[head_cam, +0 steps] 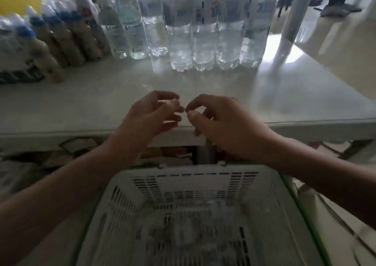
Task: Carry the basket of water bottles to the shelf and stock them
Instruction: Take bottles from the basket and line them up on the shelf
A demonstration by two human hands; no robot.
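So from my head cam I'm looking down at the white slotted basket (195,215) sitting low in front of me, just below the front edge of the shelf (101,107). It has a green rim down its right side. Something clear and blurry lies on the bottom of it, could be a bottle, I honestly can't tell.

Both hands are up over the shelf's front edge, close together, fingertips nearly meeting. My left hand (150,117) has its fingers loosely curled and I can't see anything in it. My right hand (219,121) has thumb and forefinger pinched together on some tiny dark speck, too small for me to say what it is, so I can't really tell whether it's holding a thing or just closed.

The water bottles (215,34) stand upright in a tight row at the back of the shelf, clear with blue-ish labels. Just left of them are two smaller clear bottles (124,28) with white labels, and further left a slanting line of tan bottles (67,40) with blue caps. A metal post (289,21) rises at the right, beside the water bottles
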